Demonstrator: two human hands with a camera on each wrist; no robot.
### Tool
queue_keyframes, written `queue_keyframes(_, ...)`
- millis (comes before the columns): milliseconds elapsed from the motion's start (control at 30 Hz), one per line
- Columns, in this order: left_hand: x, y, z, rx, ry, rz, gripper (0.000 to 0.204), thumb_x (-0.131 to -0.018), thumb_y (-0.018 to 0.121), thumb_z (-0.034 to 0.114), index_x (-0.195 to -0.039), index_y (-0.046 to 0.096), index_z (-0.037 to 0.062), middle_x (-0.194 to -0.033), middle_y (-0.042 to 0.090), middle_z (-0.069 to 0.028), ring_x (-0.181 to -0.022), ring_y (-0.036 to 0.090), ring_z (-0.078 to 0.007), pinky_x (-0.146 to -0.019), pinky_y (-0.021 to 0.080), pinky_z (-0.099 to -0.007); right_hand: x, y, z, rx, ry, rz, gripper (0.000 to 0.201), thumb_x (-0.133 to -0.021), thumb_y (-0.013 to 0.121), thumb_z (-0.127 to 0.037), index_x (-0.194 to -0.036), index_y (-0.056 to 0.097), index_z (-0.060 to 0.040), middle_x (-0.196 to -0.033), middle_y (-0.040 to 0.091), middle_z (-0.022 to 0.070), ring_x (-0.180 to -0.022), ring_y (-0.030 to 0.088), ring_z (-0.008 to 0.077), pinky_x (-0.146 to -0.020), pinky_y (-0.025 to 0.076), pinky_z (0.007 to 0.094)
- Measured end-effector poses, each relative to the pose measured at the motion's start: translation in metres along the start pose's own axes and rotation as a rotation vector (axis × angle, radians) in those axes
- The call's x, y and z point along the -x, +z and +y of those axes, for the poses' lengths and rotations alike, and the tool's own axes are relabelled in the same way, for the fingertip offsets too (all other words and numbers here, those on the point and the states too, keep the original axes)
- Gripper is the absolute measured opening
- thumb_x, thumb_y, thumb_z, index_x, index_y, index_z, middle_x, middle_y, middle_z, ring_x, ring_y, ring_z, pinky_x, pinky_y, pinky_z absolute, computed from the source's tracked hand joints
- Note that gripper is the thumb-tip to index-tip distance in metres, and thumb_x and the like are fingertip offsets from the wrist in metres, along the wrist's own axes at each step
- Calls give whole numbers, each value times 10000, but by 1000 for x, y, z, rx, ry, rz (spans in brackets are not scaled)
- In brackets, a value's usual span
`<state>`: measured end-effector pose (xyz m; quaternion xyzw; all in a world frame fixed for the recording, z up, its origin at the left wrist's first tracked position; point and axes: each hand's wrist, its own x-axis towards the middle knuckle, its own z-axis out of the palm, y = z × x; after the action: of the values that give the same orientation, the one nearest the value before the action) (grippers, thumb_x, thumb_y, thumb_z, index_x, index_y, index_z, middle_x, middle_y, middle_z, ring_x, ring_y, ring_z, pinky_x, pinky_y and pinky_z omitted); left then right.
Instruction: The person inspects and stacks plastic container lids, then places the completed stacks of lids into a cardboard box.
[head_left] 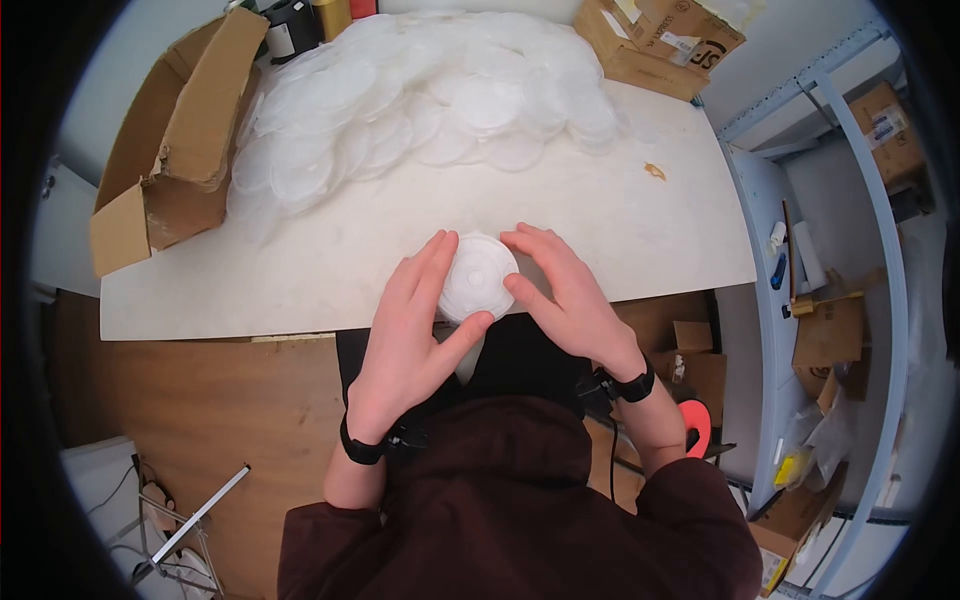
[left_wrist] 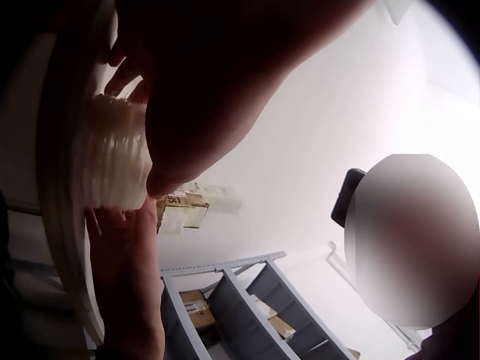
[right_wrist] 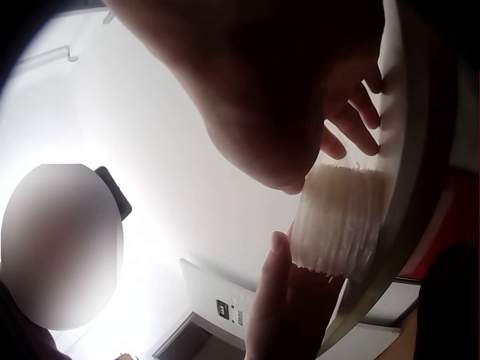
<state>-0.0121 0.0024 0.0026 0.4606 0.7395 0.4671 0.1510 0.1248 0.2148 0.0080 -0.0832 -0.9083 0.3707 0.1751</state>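
Note:
A short, ridged stack of round white translucent plastic lids (head_left: 478, 278) stands at the table's front edge, between my hands. On its left side lies my left hand (head_left: 412, 305), fingers straight along the rim and thumb at the near edge. My right hand (head_left: 562, 292) is on the other side, fingers spread and lightly bent, its thumb tip right at the rim. Seen from the side in the right wrist view, the stacked lids (right_wrist: 337, 221) have even, layered edges. The left wrist view shows the stack (left_wrist: 116, 154) too, with part of it behind my left hand.
A wide heap of similar lids (head_left: 430, 90) covers the back of the white table (head_left: 660, 225). An open cardboard box (head_left: 190, 150) stands at the left, another carton (head_left: 660, 45) at the back right. Grey-blue shelving (head_left: 850, 130) borders the right side.

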Motion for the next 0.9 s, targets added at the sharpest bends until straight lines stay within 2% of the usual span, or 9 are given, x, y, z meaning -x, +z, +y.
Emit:
queue_keyframes(100, 17, 5, 7, -269, 12, 80, 947, -1043, 819, 399, -1753, 365, -32, -1723, 452, -336, -1554, 501, -493, -1316, 310, -688, 0, 8, -8, 89, -21, -64, 551, -1068, 772, -235, -1527, 615, 28, -1519, 668, 256, -1411, 628, 465, -1177, 529, 500)
queue_keyframes(233, 33, 10, -2, -195, 78, 155, 1018, -985, 894, 328, -1756, 345, -46, -1758, 414, -345, -1598, 456, -511, -1323, 348, -639, 2, 26, -19, -273, 71, -56, 619, -997, 812, -95, -1552, 567, 27, -1449, 650, 248, -1357, 658, 404, -1165, 533, 463)
queue_keyframes(367, 36, 10, -6, 71, 123, 217, 1012, -993, 902, 297, -1769, 336, -21, -1780, 382, -305, -1565, 492, -483, -1285, 434, -545, 8, 33, -28, -763, 304, -55, 713, -985, 792, -1, -1633, 495, -12, -1627, 513, 161, -1436, 594, 315, -1228, 489, 467)
queue_keyframes(433, 34, -4, 0, 196, 16, 251, 1051, -1012, 886, 291, -1806, 264, -4, -1744, 443, -310, -1565, 513, -466, -1261, 458, -526, 7, 34, -32, -763, 213, -34, 739, -992, 805, -21, -1653, 474, -19, -1663, 481, 157, -1467, 573, 312, -1246, 474, 475)
queue_keyframes(467, 29, -21, 4, 171, 20, 282, 1051, -1012, 886, 291, -1806, 264, -4, -1744, 443, -310, -1565, 513, -466, -1261, 458, -526, 3, 35, -34, -764, 155, -6, 766, -999, 819, -41, -1672, 453, -27, -1699, 449, 153, -1499, 553, 310, -1263, 459, 484)
queue_keyframes(533, 20, -68, 16, 522, -250, -44, 1104, -998, 885, 266, -1826, 206, 4, -1681, 531, -304, -1504, 591, -425, -1233, 480, -508, -8, 36, -47, -776, 29, -38, 777, -999, 836, -61, -1674, 453, -25, -1719, 434, 160, -1531, 530, 312, -1274, 452, 495)
queue_keyframes(633, 9, -146, 31, 211, -85, -6, 1145, -956, 893, 249, -1832, 195, 12, -1594, 610, -273, -1398, 669, -360, -1205, 504, -473, -23, 35, -62, -862, -51, -8, 782, -1022, 854, -148, -1679, 450, -20, -1757, 418, 180, -1579, 513, 335, -1288, 448, 526)
queue_keyframes(800, -57, -311, 65, -27, -32, 594, 1041, -903, 806, 149, -1794, 286, 12, -1403, 645, -159, -1290, 709, -276, -1137, 582, -449, -36, 35, -26, -669, 180, 43, 611, -1069, 723, -101, -1635, 516, -7, -1658, 558, 174, -1511, 588, 329, -1252, 488, 497)
queue_keyframes(900, -114, -402, 20, -436, -212, 482, 880, -929, 800, 340, -1676, 489, -8, -1399, 731, -219, -1244, 746, -330, -1077, 601, -432, -33, 47, -4, -611, 290, 67, 522, -1049, 680, -31, -1563, 594, 12, -1590, 617, 160, -1481, 604, 307, -1224, 508, 471)
